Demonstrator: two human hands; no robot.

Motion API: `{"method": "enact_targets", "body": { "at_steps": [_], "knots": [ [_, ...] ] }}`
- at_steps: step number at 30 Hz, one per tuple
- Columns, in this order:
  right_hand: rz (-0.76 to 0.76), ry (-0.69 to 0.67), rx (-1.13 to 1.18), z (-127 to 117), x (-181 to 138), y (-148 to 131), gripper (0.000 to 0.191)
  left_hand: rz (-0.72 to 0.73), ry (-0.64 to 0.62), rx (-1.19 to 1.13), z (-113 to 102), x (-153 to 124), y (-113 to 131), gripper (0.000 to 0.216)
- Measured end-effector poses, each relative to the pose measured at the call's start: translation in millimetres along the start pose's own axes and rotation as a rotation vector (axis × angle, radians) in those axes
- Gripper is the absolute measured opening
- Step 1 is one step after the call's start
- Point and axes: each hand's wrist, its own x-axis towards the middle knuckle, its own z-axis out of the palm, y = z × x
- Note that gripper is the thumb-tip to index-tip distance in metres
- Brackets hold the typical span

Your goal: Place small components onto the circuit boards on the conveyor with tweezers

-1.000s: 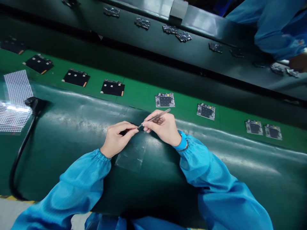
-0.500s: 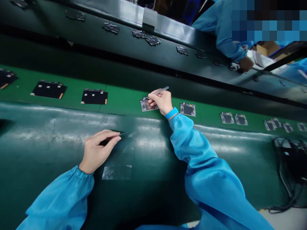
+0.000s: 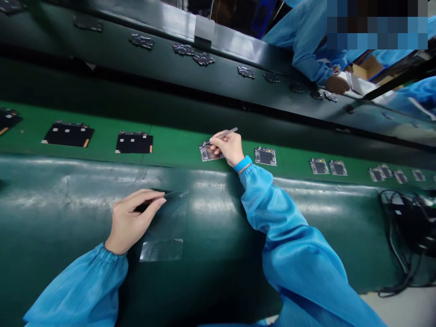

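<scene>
A sheet of clear plastic film (image 3: 161, 250) hangs from my left hand (image 3: 129, 220), pinched by its upper edge between thumb and fingertips. Its lower part catches the light over the dark green mat. Farther forward, my right hand (image 3: 230, 150) is closed around slim grey tweezers (image 3: 229, 133), held like a pen. The tips point down at the upper left part of a circuit board (image 3: 205, 153) with a coppery, shiny surface. My fingers cover the board's right side, so I cannot tell whether the tips touch it.
Along the green strip, black-covered boards (image 3: 134, 142) lie left and bare circuit boards (image 3: 265, 156) right. Dark wrapped pieces (image 3: 142, 41) line a raised ledge behind. A co-worker's blue sleeve (image 3: 311, 54) shows at upper right. Black cables (image 3: 391, 245) bunch at the right edge.
My left hand has shifted slightly left and down with the film. My right hand stays at the same board with the tweezers. The background has slid a little left as the view turned.
</scene>
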Motion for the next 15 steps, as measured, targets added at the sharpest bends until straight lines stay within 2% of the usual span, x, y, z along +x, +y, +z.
{"method": "enact_targets", "body": {
  "at_steps": [11,15],
  "knots": [
    [-0.021,0.008,0.016,-16,-6,1,0.025,0.009,0.017,0.006,0,-1,-3,0.007],
    [-0.041,0.007,0.021,-19,-6,5,0.022,0.014,0.012,0.001,-1,-1,-3,0.007]
  ]
}}
